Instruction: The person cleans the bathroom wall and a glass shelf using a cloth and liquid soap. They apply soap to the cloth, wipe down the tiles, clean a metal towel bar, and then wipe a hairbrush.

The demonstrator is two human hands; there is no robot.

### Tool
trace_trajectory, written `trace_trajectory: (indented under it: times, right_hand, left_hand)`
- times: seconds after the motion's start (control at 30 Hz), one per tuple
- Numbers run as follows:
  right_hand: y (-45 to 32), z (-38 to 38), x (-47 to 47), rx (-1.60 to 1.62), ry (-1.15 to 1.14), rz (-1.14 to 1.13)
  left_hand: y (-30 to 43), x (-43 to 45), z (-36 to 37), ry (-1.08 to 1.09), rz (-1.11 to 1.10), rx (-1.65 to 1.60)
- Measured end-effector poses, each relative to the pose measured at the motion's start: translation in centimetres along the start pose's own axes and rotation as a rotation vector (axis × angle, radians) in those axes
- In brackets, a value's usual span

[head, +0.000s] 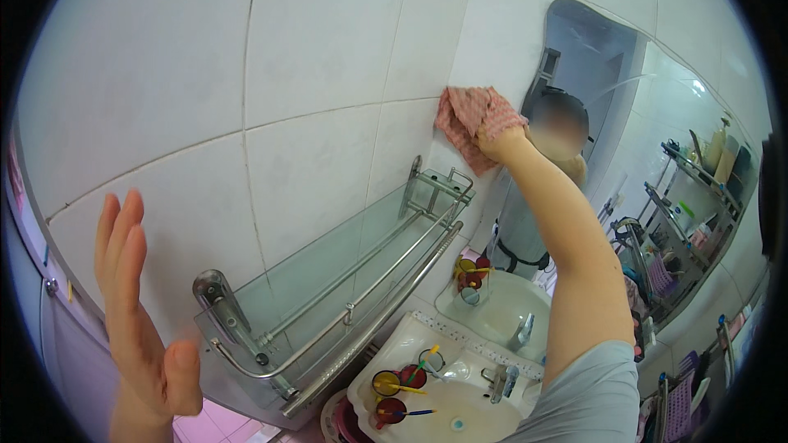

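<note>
My right hand (500, 140) is raised at the upper middle, closed on a red-and-white patterned cloth (471, 120). The cloth lies against the white wall tiles (492, 43) in the corner, just left of a wavy-edged mirror (634, 92). At the left, my left hand (144, 314) is held up with its fingers extended and thumb apart, holding nothing, in front of the tiled wall. Between the hands, lower down, a glass shelf (326, 258) with metal rails is fixed to the wall.
Below the shelf is a white washbasin (468, 409) with a metal faucet (500, 381). Several cups with toothbrushes, including a yellow cup (386, 383), stand on its left rim. A purple basket (677, 400) and a rack are at the lower right. A door stands at the far left.
</note>
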State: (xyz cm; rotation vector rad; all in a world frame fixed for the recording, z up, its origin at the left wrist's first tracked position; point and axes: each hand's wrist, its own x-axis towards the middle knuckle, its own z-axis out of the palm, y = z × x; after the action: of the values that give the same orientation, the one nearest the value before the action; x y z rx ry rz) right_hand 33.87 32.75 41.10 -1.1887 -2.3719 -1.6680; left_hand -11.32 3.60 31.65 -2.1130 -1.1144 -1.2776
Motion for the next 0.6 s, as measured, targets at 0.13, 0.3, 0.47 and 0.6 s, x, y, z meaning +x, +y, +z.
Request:
trace_trajectory:
  times: [0.13, 0.3, 0.47, 0.6]
  right_hand:
    - [-2.1, 1.0, 2.9, 0.209, -0.074, -0.068]
    - [-2.3, 4.9, 1.0, 0.574, -0.246, -0.255]
    - [-1.5, 1.5, -0.2, 0.06, -0.228, -0.116]
    - [0.4, 2.8, -2.9, 0.054, -0.085, 0.123]
  left_hand:
    - [1.7, -5.1, -0.5, 0.227, -0.031, -0.087]
    - [4.3, -9.3, 1.8, 0.363, 0.078, -0.314]
    - [9.1, -10.0, 4.7, 0.287, 0.134, -0.49]
    - [11.9, -10.9, 7.5, -0.131, 0.095, -0.618]
